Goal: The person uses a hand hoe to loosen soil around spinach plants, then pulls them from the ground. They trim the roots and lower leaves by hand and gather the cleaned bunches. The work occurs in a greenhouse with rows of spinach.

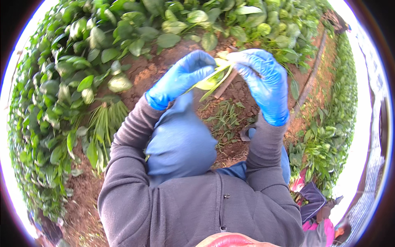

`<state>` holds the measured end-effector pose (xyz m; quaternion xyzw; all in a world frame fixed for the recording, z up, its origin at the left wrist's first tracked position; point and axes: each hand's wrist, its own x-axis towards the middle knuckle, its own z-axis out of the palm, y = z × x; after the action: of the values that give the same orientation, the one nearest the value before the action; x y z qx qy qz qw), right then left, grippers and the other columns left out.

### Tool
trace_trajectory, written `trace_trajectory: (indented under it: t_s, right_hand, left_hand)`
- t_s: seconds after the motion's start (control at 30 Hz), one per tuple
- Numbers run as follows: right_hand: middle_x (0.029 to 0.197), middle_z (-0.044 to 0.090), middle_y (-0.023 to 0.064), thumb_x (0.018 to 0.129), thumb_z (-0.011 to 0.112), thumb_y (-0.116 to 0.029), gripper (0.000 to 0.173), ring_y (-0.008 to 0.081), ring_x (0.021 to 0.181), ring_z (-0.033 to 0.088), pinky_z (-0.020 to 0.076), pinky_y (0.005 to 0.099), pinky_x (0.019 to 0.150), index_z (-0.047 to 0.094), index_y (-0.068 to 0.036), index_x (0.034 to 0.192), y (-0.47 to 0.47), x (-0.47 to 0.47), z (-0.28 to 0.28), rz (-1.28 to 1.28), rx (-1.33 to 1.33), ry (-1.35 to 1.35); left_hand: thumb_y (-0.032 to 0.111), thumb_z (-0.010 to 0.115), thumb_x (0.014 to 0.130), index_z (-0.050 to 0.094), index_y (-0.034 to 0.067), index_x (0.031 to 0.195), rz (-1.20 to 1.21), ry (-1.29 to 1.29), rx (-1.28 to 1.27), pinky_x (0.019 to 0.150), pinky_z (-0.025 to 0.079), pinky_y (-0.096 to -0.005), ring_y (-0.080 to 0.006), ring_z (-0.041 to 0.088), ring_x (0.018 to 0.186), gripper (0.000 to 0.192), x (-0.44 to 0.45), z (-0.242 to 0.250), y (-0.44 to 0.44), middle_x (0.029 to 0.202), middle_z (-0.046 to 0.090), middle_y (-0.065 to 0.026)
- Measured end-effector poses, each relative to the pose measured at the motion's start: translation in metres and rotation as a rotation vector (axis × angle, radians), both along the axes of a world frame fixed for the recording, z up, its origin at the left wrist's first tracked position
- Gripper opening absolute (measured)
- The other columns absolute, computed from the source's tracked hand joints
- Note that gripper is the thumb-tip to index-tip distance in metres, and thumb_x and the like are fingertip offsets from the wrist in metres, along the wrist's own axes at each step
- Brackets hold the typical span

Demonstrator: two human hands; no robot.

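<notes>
My left hand (185, 75), in a blue disposable glove, pinches the stems and leaves of a small spinach-like plant (218, 77) in front of my knee. My right hand (262, 80), gloved the same way, grips the stem end of that plant, its fingertips bent together. The plant's pale stems and yellowish-green leaves hang between the two hands. Below and partly behind my right hand shows a flat brown strip (226, 85), like a wooden handle; whether the hand touches it, I cannot tell. Some fingertips are blurred or hidden.
Dense leafy plants (148, 27) grow ahead and to the left. A bunch of cut greens (106, 119) lies on the left. Wilted trimmings (226, 119) cover soil by my feet. A dark hose or pipe (311, 74) runs along the right. Another person (324, 230) is at lower right.
</notes>
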<state>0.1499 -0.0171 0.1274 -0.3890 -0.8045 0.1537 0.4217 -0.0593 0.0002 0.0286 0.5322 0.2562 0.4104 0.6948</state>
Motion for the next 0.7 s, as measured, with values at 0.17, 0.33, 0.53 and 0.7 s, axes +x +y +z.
trace_trajectory:
  t_s: [0.17,0.33,0.53,0.7]
  right_hand:
    - [0.093,0.068,0.009,0.076,0.072,0.002,0.026,0.0232,0.084,0.067,0.0547,0.0316,0.074,0.072,-0.007,0.1,-0.011,-0.028,0.006,0.004,0.103,-0.161]
    - [0.096,0.069,0.009,0.079,0.072,0.0,0.024,0.0223,0.084,0.068,0.0551,0.0313,0.072,0.071,-0.006,0.102,-0.019,-0.048,0.003,0.095,0.091,-0.077]
    - [0.098,0.07,0.0087,0.084,0.07,-0.002,0.02,0.0184,0.086,0.068,0.0538,0.0285,0.075,0.07,-0.003,0.104,-0.017,-0.047,0.0,0.099,0.036,0.024]
    - [0.099,0.07,0.0084,0.086,0.07,-0.006,0.019,0.0164,0.086,0.068,0.0532,0.0269,0.076,0.069,-0.002,0.104,-0.012,-0.041,-0.01,0.018,-0.04,0.001]
  left_hand:
    - [0.03,0.075,0.083,0.038,0.005,0.14,0.358,0.055,0.445,0.104,0.035,-0.0332,-0.0189,0.045,0.123,0.072,-0.012,0.015,-0.032,0.134,0.049,-0.0097]
    - [0.018,0.076,0.083,0.054,0.005,0.125,0.29,0.267,0.509,0.087,0.046,-0.029,-0.0136,0.057,0.098,0.05,-0.006,0.017,-0.046,0.112,0.059,-0.004]
    - [0.009,0.056,0.097,0.055,0.001,0.118,0.431,0.332,0.077,0.081,0.049,-0.0241,-0.0081,0.058,0.088,0.022,-0.064,0.0,-0.089,0.103,0.062,-0.0015]
    - [0.019,0.055,0.093,0.058,0.004,0.114,0.735,1.194,0.188,0.069,0.052,-0.0448,-0.0412,0.065,0.083,0.026,-0.167,-0.008,-0.148,0.091,0.067,-0.0226]
